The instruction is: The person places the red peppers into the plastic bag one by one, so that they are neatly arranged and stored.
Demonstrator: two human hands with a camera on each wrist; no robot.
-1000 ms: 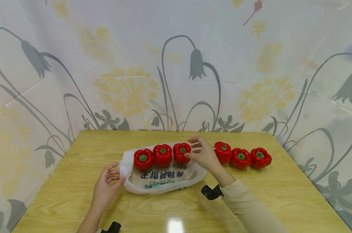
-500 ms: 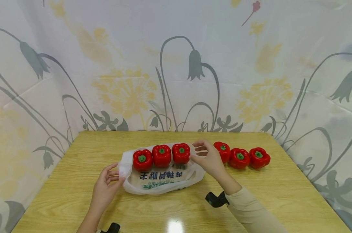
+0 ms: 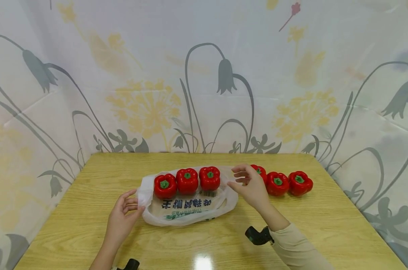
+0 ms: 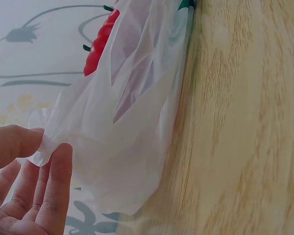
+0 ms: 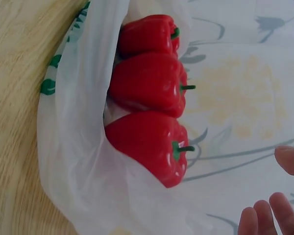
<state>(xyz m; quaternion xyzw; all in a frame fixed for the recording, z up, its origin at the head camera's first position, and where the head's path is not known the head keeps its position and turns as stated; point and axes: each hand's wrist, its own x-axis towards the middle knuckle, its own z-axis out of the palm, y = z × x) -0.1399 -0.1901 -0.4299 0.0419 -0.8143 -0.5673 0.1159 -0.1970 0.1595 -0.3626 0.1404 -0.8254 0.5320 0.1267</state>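
Here, the grip of the left hand (image 3: 122,217) pinches the plastic bag (image 3: 177,220) with three red peppers (image 3: 187,182); the right hand (image 3: 251,188) is spread.

The right hand (image 3: 253,187) and left hand (image 3: 121,217) are bare. At half past four, a plain beige sleeve (image 3: 299,248) has soft creases; at five o'clock, its cuff meets a black, elbow-shaped camera (image 3: 257,236). At seven o'clock sits a similar black wrist camera (image 3: 132,264), with perhaps a pale cuff (image 3: 114,268), mostly cropped.

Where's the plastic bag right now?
In the head view, the white plastic bag lies just left of centre on the table, between the left hand, which pinches its edge, and the right hand.
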